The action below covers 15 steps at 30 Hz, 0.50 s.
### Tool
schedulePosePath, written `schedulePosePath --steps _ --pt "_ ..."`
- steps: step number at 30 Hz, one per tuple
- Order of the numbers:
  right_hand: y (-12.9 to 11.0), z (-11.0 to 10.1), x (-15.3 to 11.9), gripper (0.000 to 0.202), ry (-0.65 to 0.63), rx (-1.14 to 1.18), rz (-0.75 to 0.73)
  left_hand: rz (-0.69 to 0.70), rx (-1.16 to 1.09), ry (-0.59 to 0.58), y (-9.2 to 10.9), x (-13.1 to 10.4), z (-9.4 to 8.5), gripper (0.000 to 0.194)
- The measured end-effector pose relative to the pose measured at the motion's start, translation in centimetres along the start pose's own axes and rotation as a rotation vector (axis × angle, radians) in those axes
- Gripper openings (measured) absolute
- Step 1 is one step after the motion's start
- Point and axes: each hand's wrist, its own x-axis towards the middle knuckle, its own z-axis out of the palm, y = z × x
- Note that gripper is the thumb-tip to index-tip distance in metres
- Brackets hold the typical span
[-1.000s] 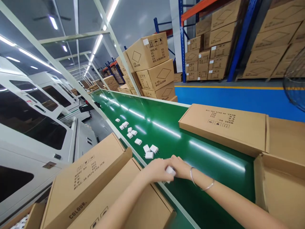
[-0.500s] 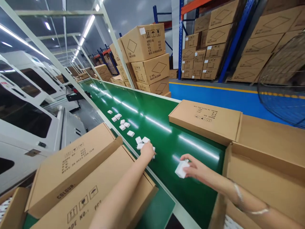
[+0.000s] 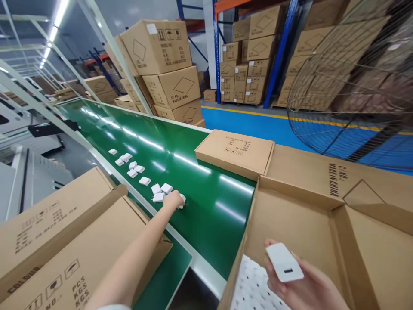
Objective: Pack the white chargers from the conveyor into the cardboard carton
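Observation:
My right hand grips a white USB charger, its port facing me, above the open carton on the right. Below it, packed white chargers with dark ports fill the carton's near part. Over on the green conveyor belt, my left hand has its fingers closed around another white charger, partly hidden by the hand. Several loose chargers lie right beside that hand, and more chargers trail off up the belt.
Closed cartons stand along the belt's near left side. A flat carton lies across the belt's far side. A wire fan guard rises at the right. Stacked boxes and a blue rack stand behind.
My right hand has moved from above the belt to over the open carton, turning its charger port side toward me. The view has swung right; my left hand stays at the loose chargers.

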Motion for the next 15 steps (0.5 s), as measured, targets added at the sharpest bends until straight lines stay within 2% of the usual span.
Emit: schedulePosePath --steps 2,5,7,9,11,13,15 --pt "-0.1 -0.2 -0.9 0.037 0.054 -0.026 -0.017 0.145 -0.043 -0.017 2.5 -2.6 0.2 0.034" --pt "-0.7 -0.7 -2.4 0.039 0.195 -0.18 -0.062 0.479 -0.179 -0.075 6.3 -8.7 0.7 0.045" --pt "-1.4 -1.9 -3.7 0.041 0.285 -0.408 -0.066 0.932 -0.472 -0.134 8.3 -13.2 1.1 0.035" --pt "-2.3 -4.0 -5.1 0.043 0.377 -0.771 -0.083 1.18 -0.63 -0.2 9.7 -16.7 1.3 0.027" --pt "-3.0 -6.5 -6.6 0.043 0.477 -1.197 -0.096 1.279 -0.715 -0.236 10.7 -18.8 1.5 0.027" --pt "-3.0 -8.8 -7.7 0.04 0.592 -1.559 -0.106 1.287 -0.761 -0.236 11.2 -19.6 1.9 0.029" --pt "-2.4 -10.0 -8.4 0.036 0.668 -1.754 -0.115 1.275 -0.785 -0.224 11.6 -19.7 2.4 0.03"
